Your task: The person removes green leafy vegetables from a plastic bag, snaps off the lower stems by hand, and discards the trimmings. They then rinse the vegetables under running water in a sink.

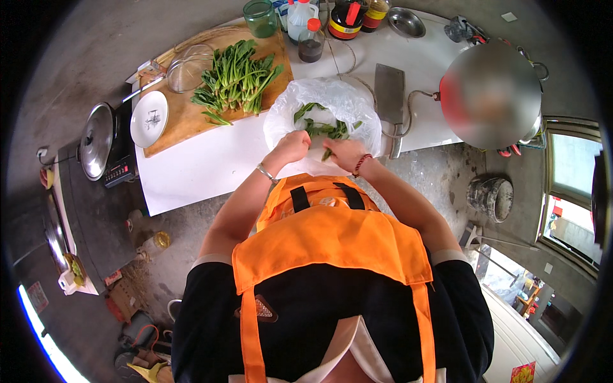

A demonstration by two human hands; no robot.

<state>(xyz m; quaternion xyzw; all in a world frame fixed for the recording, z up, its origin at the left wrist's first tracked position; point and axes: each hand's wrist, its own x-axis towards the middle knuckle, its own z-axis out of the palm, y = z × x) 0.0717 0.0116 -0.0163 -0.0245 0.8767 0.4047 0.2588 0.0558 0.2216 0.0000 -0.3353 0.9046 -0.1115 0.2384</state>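
Note:
A white translucent plastic bag (pixel 330 93) lies with its mouth spread at the table's front edge, and loose green leaves (pixel 330 129) show inside it. Over the bag's near side, my left hand (pixel 293 147) has its fingers curled on leafy greens, mostly hidden by the fist. Close beside it, my right hand (pixel 346 154) grips a leafy green stem (pixel 327 154), which pokes out below the fingers. A thick bunch of leafy greens (pixel 237 79) rests on the wooden cutting board (pixel 179 122), beyond my left hand.
A cleaver (pixel 390 95) lies right of the bag, beside a cord (pixel 409 115). A white oval plate (pixel 149 119) and a wire strainer (pixel 187 69) are on the board. Bottles (pixel 311 40) and a metal bowl (pixel 406 22) stand behind. A lidded pan (pixel 97 141) sits at left.

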